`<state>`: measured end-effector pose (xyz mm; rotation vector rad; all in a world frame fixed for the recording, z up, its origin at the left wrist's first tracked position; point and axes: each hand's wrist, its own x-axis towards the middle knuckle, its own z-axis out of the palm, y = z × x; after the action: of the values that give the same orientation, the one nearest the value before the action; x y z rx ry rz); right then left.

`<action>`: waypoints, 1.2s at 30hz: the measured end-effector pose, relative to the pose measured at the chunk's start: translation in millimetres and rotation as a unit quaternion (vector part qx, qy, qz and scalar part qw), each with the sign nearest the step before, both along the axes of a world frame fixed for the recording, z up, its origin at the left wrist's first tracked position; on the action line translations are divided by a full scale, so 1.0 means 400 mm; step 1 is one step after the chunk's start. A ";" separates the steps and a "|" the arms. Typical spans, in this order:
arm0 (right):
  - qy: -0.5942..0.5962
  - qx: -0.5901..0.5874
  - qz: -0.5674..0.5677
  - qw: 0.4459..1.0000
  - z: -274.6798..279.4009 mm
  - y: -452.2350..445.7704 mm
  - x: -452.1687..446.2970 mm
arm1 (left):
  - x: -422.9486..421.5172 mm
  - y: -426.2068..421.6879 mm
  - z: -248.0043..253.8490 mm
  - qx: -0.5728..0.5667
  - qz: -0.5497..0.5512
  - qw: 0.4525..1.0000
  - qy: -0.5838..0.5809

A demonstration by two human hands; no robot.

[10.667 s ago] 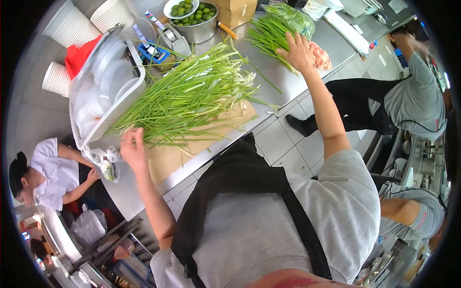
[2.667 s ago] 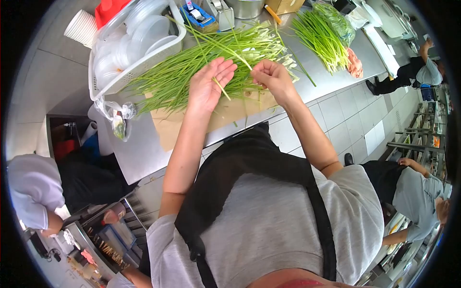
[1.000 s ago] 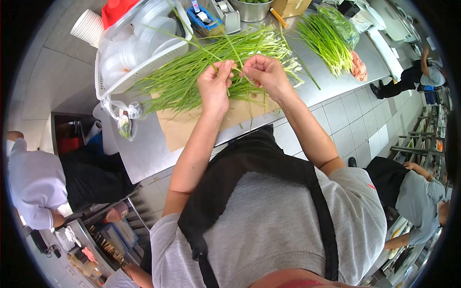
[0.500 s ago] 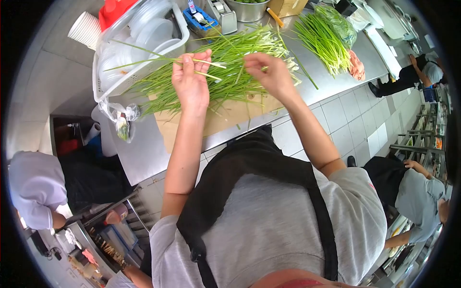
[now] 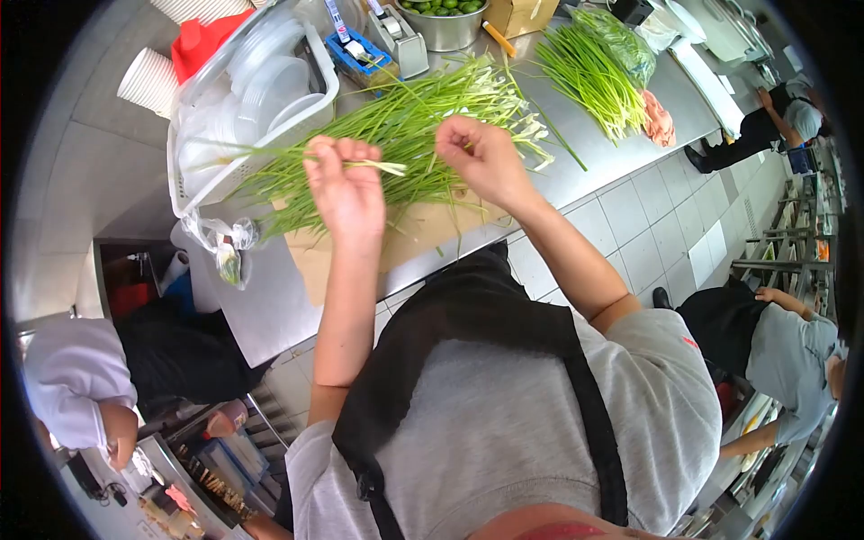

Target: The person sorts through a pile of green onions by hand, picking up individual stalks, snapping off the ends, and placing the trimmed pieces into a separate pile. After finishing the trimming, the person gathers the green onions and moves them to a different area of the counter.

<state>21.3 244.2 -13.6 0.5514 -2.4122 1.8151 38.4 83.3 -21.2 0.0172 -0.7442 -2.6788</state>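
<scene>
The left hand [image 5: 348, 193] has moved lower, in upper centre, pinching green stalk [image 5: 391, 168] crosswise, pale end toward curled right hand [image 5: 490, 166], whose grip I cannot tell.

Slender green stalks [image 5: 405, 112] with whitish ends are heaped loosely over brown paper [image 5: 418, 238]; above, held stalks [image 5: 385, 167] are kept sideways.

no text, label, brand, number or sign is legible. dark print runs along the white barrel of the upright marker pen [image 5: 337, 20] at the blue-edged holder [image 5: 362, 61], but its characters are too small to read. a small red mark [image 5: 690, 342] stands on the grey sleeve [image 5: 661, 351] of the camera wearer; whether it is lettering or a logo cannot be told.
</scene>
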 end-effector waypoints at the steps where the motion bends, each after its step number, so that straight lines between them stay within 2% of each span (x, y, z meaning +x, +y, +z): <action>1: 0.000 0.000 -0.002 1.000 0.001 0.015 -0.006 | -0.004 -0.027 0.000 0.000 -0.002 1.000 0.000; 4: 0.007 0.122 0.023 0.992 0.019 0.081 -0.022 | -0.007 -0.132 -0.002 0.002 -0.013 0.999 0.032; 5: 0.009 0.122 0.020 0.992 0.028 0.100 -0.031 | -0.004 -0.160 -0.005 0.012 -0.028 0.999 0.027; 7: 0.036 0.281 0.080 0.956 0.037 0.136 -0.051 | 0.003 -0.187 -0.017 0.021 -0.044 0.999 0.023; 8: 0.035 0.281 0.078 0.956 0.016 0.157 -0.076 | 0.007 -0.193 -0.024 0.016 -0.057 0.998 0.009; 10: 0.219 0.373 0.082 0.898 -0.032 0.185 -0.145 | 0.008 -0.194 -0.037 0.014 -0.083 0.996 -0.005; 11: 0.219 0.372 0.084 0.898 -0.035 0.193 -0.175 | 0.008 -0.190 -0.045 0.014 -0.081 0.997 -0.007; 13: 0.265 0.353 -0.012 0.897 0.021 0.184 -0.209 | 0.009 -0.183 -0.061 0.066 -0.108 0.992 0.014; 14: 0.266 0.351 -0.007 0.898 0.057 0.173 -0.212 | 0.011 -0.186 -0.065 0.064 -0.111 0.992 0.004; 16: 0.193 0.376 0.036 0.906 0.119 0.134 -0.205 | 0.008 -0.182 -0.067 0.088 -0.104 0.991 0.006; 17: 0.193 0.373 0.042 0.906 0.115 0.112 -0.202 | 0.005 -0.176 -0.067 0.114 -0.102 0.988 0.006; 19: 0.167 0.266 0.108 0.943 0.098 0.055 -0.190 | -0.006 -0.156 -0.057 0.087 -0.057 0.994 -0.020; 21: 0.146 0.227 0.168 0.948 0.072 -0.006 -0.154 | -0.014 -0.129 -0.037 0.111 -0.044 0.993 -0.011; 23: 0.039 0.131 0.256 0.957 0.050 -0.057 -0.116 | -0.011 -0.098 -0.004 0.075 -0.014 0.997 -0.020; 25: 0.020 0.146 0.258 0.955 0.055 -0.093 -0.089 | -0.008 -0.095 0.007 0.042 0.007 0.999 -0.030; 28: -0.050 0.054 0.196 0.978 0.008 -0.123 -0.068 | -0.004 -0.089 0.005 0.028 -0.002 0.999 -0.018; 31: -0.059 0.082 0.161 0.982 -0.010 -0.124 -0.055 | 0.005 -0.091 -0.010 0.019 -0.027 0.999 0.002; 36: 0.023 0.052 0.139 0.989 -0.011 -0.122 -0.016 | 0.022 -0.060 -0.002 -0.023 0.009 0.999 -0.033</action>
<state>14.7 195.2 -17.9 0.9732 -2.5151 1.7536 47.1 59.5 -21.9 0.1018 -0.8215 -2.6555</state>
